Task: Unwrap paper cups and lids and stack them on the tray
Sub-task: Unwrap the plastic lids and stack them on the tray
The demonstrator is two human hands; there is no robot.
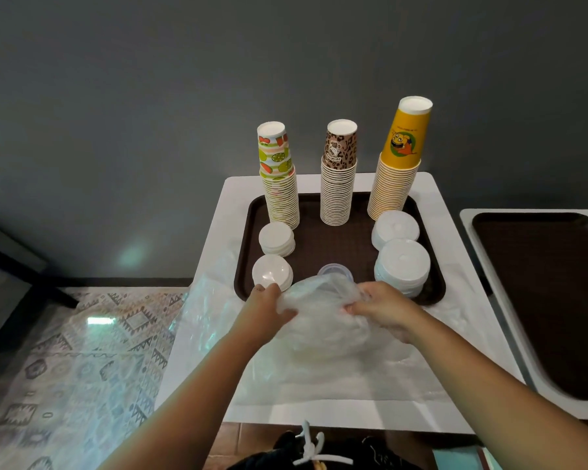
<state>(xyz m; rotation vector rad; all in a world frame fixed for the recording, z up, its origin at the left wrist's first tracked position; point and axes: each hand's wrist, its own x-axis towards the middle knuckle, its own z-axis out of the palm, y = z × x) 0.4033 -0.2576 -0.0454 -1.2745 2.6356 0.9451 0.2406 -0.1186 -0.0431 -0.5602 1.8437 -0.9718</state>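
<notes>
Here: fingers [287, 312] of left hand [263, 308] and right hand [382, 305] curled, gripping clear plastic wrap [319, 320] at near edge of brown tray [326, 242]. Clear lids [335, 270] at wrap's mouth. On tray: three cup stacks [338, 191], four white lid stacks [401, 262]. White bench [455, 320] beneath.
</notes>
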